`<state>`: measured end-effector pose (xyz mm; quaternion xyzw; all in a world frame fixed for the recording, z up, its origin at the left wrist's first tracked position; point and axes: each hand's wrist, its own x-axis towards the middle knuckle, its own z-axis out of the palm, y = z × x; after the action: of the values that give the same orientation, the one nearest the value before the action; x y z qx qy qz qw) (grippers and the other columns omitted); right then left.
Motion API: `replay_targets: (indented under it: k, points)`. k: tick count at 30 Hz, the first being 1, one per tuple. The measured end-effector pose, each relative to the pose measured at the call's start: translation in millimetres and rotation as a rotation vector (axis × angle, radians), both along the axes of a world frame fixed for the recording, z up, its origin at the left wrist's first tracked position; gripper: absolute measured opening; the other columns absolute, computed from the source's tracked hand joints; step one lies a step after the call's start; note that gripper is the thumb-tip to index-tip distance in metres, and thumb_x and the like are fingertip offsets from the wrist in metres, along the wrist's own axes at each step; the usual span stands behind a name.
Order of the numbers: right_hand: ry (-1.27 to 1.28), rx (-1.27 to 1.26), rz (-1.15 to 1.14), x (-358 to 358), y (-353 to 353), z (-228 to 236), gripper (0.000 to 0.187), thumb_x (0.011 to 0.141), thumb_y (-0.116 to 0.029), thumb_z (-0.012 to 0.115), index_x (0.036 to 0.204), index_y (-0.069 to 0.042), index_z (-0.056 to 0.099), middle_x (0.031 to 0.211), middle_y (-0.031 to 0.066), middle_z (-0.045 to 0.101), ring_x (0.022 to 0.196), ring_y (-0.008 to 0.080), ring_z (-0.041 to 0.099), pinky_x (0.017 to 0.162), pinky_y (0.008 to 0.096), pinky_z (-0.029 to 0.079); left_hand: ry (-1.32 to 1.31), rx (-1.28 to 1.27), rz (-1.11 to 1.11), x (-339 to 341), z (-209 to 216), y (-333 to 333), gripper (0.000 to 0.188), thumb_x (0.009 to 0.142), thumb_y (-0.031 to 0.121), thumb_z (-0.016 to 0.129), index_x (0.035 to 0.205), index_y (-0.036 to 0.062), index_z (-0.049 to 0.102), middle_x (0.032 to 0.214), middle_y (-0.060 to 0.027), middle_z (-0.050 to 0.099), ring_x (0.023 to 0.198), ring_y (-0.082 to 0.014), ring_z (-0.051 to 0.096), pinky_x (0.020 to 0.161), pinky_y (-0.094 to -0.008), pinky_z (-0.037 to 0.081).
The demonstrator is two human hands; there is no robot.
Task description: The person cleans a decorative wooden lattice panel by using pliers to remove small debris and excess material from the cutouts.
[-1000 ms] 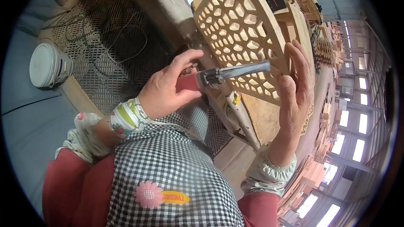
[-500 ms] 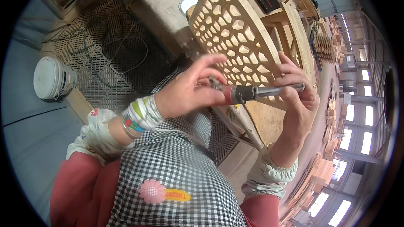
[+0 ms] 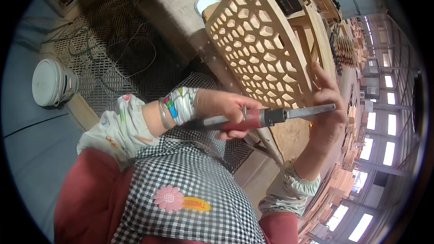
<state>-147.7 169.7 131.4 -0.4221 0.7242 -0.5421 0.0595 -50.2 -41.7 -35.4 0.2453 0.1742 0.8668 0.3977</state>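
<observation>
Since half a second ago, the left hand [image 3: 229,108] has rolled over the tool [image 3: 255,119]; the tool's rear end now shows beneath the wrist, and its metal tip has dropped a little and shifted toward 3 o'clock.

Taking the view's centre as the clock's middle, the floor mat [image 3: 104,58] spreads around 10 o'clock, with thin lines lying loose over it. The pale wooden panel [image 3: 258,45] stands tilted toward 1 o'clock, pierced all over by many-sided holes, and part of a brown worktop [image 3: 291,138] shows just below it. The checked apron [image 3: 194,162] fills 6 o'clock. At 9 o'clock sits the white bucket [image 3: 52,83], lid on. Near 3 o'clock, the right hand [image 3: 327,101] has fingers against the panel's edge; whether they clamp it cannot be told. The left hand's fingers are clamped round the red body of the tool, which lies near the centre, its tip pointing to 3 o'clock and passing in front of the right hand. The black box [image 3: 288,1] is at 1 o'clock, behind the panel. Smallest is the pink flower [image 3: 168,198] on the apron, toward 7 o'clock.
</observation>
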Motion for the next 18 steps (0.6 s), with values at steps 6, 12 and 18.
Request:
replay_targets:
  k: [6, 12, 18]
  points:
    - [0.242, 0.486, -0.498, 7.6, -32.4, -3.5, 0.065, 0.109, -0.058, 0.04, 0.135, -0.002, 0.062, 0.145, 0.0204, 0.059, 0.107, 0.0306, 0.072, 0.088, 0.0409, 0.057, 0.129, -0.428, 0.205, 60.9, -21.6, -15.6, 0.067, 0.091, 0.018, 0.077, 0.145, 0.0009, 0.041, 0.09, -0.0028, 0.063, 0.061, -0.0061, 0.059, 0.048, -0.0214, 0.048]
    - [0.43, 0.666, -0.587, 22.6, -55.0, -12.4, 0.038, 0.108, -0.036, 0.059, 0.091, -0.003, 0.065, 0.076, 0.0101, 0.076, 0.073, 0.0196, 0.075, 0.064, 0.031, 0.053, -0.249, -0.885, 0.637, 105.4, -35.5, -45.2, 0.066, 0.096, 0.02, 0.073, 0.151, 0.0036, 0.041, 0.091, -0.0019, 0.063, 0.06, -0.0038, 0.054, 0.05, -0.0205, 0.046]
    - [0.513, 0.672, -0.646, 24.3, -48.9, -19.3, 0.042, 0.108, -0.039, 0.058, 0.086, -0.003, 0.061, 0.073, 0.0088, 0.075, 0.062, 0.018, 0.067, 0.058, 0.0299, 0.048, 0.001, -1.223, 0.896, 80.6, -43.1, -43.0, 0.059, 0.096, 0.039, 0.071, 0.137, 0.0, 0.053, 0.109, -0.016, 0.073, 0.092, -0.0274, 0.073, 0.084, -0.0381, 0.056]
